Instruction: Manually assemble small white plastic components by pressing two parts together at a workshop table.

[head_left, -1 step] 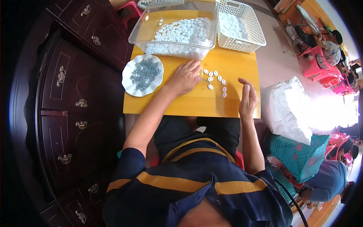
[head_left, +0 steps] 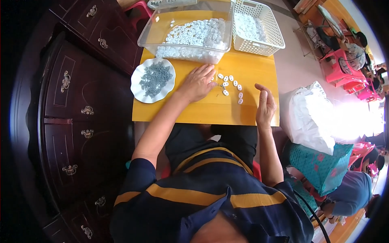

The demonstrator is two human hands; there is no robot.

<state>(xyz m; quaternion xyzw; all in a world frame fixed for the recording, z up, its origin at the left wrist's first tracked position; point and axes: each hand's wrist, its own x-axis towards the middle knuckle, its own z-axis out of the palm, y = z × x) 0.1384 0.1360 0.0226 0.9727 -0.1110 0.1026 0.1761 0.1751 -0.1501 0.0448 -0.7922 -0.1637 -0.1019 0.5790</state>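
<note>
My left hand (head_left: 198, 83) lies palm down on the yellow table (head_left: 202, 111), fingertips touching several small white ring-shaped parts (head_left: 230, 85) spread in front of it. My right hand (head_left: 265, 104) hovers edge-on at the table's right side, fingers loosely curled and apart, holding nothing. A white scalloped plate (head_left: 139, 91) with grey metal pieces (head_left: 154, 78) sits to the left of my left hand. Behind stands a clear plastic tub (head_left: 162, 28) holding many white parts (head_left: 194, 34).
A white lattice basket (head_left: 259, 44) with more white parts stands at the back right. Dark wooden drawers (head_left: 77, 101) line the left. A white plastic bag (head_left: 310, 117) and a teal bag (head_left: 320, 166) sit on the floor right. Other people sit at far right.
</note>
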